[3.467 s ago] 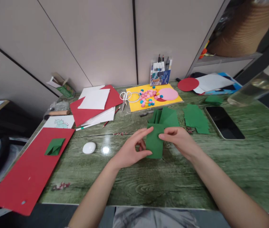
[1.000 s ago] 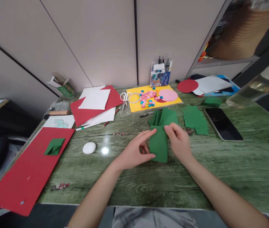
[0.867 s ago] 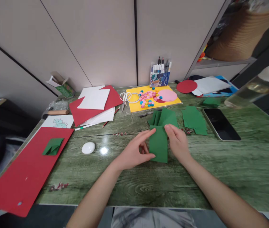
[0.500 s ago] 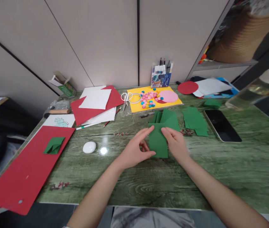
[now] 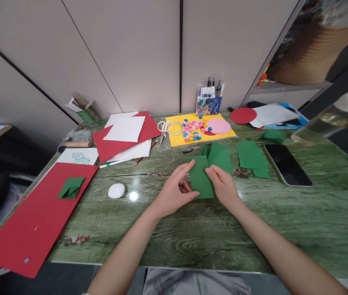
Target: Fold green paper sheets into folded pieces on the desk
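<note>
A green paper piece [image 5: 201, 180] is held between my two hands above the table. My left hand [image 5: 176, 188] grips its left side, thumb at the lower corner and fingers along the upper left. On the right edge, my right hand [image 5: 223, 184] pinches the paper between thumb and fingers. Just beyond it lies a pile of folded green paper [image 5: 221, 156], partly hidden by the held piece. More green paper sheets [image 5: 253, 159] rest to the right. At the left, a folded green piece [image 5: 71, 188] sits on a red sheet [image 5: 32, 225].
Scissors [image 5: 163, 133] lie beside a yellow sheet [image 5: 174, 140] bearing colourful pom-poms [image 5: 194, 128]. A phone [image 5: 287, 164] and a leaning-looking bottle [image 5: 321, 127] stand at right. A white egg-shaped object [image 5: 116, 190] is left of my hands. A marker pack [image 5: 208, 100] stands by the wall.
The held green paper has shifted slightly left and up and turned a little. My right hand has moved slightly left with it; my left hand keeps its grip.
</note>
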A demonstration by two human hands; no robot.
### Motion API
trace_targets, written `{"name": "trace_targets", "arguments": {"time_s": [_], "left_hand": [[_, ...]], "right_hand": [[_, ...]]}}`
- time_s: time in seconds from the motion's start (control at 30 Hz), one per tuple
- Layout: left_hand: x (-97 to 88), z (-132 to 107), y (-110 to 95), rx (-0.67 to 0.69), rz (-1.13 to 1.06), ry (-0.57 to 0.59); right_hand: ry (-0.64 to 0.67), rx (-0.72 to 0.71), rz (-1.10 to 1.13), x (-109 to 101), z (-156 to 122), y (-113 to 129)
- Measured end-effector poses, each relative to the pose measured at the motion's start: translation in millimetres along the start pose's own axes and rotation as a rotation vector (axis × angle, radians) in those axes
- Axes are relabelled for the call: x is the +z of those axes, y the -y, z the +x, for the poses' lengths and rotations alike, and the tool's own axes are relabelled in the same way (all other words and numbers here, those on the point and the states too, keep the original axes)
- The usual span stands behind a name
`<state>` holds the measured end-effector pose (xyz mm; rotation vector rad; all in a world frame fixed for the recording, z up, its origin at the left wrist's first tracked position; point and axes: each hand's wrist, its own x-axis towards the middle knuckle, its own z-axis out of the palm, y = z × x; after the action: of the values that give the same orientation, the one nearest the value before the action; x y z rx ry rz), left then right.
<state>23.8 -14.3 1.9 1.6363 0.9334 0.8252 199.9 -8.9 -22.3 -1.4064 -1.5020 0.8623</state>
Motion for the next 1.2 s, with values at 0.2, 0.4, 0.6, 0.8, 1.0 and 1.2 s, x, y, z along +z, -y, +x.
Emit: {"name": "trace_targets", "arguments": {"time_s": [0.2, 0.4, 0.6, 0.8, 1.0, 1.2], "left_hand": [[-1.9, 0.5, -0.2, -0.008, 0.004, -0.028], [-4.0, 3.1, 3.1, -0.009, 0.024, -0.093], [-4.7, 5.5, 7.5, -0.013, -0.009, -0.135], [-5.3, 6.4, 7.2, -0.037, -0.055, -0.166], [-5.5, 7.1, 8.7, -0.041, -0.085, -0.196], [-6.9, 8.4, 9.2, -0.038, -0.114, -0.238]], "right_hand": [[0.101, 0.038, 0.121, -3.8, 2.7, -0.3], [0.189, 0.070, 0.142, -8.7, 6.0, 3.7], [0.213, 0.097, 0.145, -4.9, 6.0, 0.0], [0.264, 0.071, 0.098, -7.8, 7.5, 2.6], [0.306, 0.058, 0.088, -5.3, 7.6, 2.3], [0.302, 0.043, 0.061, -7.6, 6.7, 4.0]]}}
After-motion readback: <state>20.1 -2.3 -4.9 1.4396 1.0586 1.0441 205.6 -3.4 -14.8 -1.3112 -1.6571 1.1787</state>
